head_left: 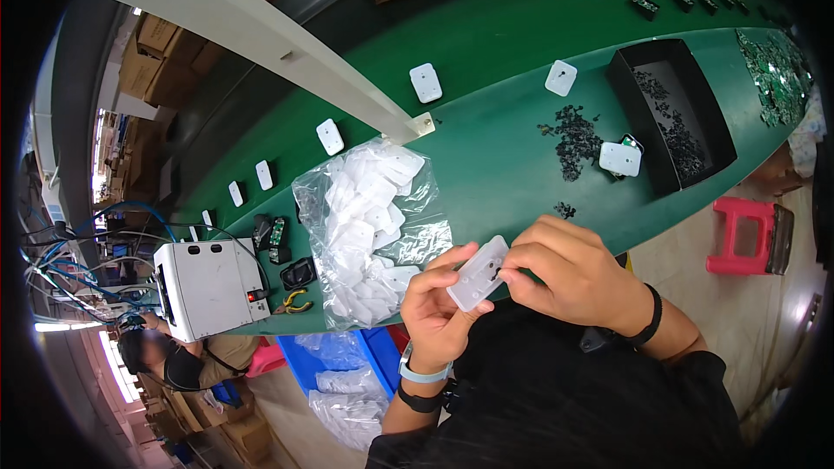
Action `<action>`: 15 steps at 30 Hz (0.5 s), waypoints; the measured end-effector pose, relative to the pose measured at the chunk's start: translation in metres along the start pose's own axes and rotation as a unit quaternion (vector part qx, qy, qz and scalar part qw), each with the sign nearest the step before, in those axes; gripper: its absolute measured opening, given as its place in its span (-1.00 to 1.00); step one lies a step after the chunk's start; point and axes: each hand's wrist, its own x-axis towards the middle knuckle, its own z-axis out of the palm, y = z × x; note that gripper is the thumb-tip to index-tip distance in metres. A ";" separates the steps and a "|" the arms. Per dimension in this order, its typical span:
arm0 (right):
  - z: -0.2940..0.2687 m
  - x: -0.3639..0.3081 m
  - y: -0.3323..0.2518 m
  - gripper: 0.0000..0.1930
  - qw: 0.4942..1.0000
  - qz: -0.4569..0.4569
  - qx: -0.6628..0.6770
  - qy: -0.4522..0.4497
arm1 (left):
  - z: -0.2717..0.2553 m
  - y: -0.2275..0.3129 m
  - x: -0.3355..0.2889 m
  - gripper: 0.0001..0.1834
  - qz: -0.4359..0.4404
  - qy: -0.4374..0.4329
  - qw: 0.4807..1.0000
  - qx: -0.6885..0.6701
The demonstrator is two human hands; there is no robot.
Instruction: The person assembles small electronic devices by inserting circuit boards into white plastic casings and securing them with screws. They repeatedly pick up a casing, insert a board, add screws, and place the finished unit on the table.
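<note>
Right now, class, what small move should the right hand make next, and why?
Probably the right hand should press the small dark piece against the white cover: its fingertips are right at that piece, and the left hand holds the cover.

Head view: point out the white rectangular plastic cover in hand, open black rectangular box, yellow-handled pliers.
White rectangular plastic cover (477,276), head view: middle of its body.
Open black rectangular box (640,118), head view: left wall.
Yellow-handled pliers (295,306), head view: handles.
</note>
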 end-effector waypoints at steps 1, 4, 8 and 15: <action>0.001 -0.001 0.000 -0.82 1.000 0.000 -0.005 0.002 | 0.001 0.000 0.000 -0.38 0.003 0.001 1.000 0.003; 0.001 -0.001 -0.001 -0.82 1.000 -0.002 -0.021 0.002 | 0.002 -0.003 0.000 -0.40 0.018 -0.011 1.000 0.003; 0.002 -0.004 -0.002 -0.83 0.999 -0.007 -0.053 0.008 | 0.006 -0.004 0.006 -0.50 0.061 -0.048 0.997 -0.007; 0.003 -0.008 -0.007 -0.84 0.996 0.009 -0.087 0.009 | 0.011 -0.004 0.001 -0.53 0.053 -0.037 0.998 0.016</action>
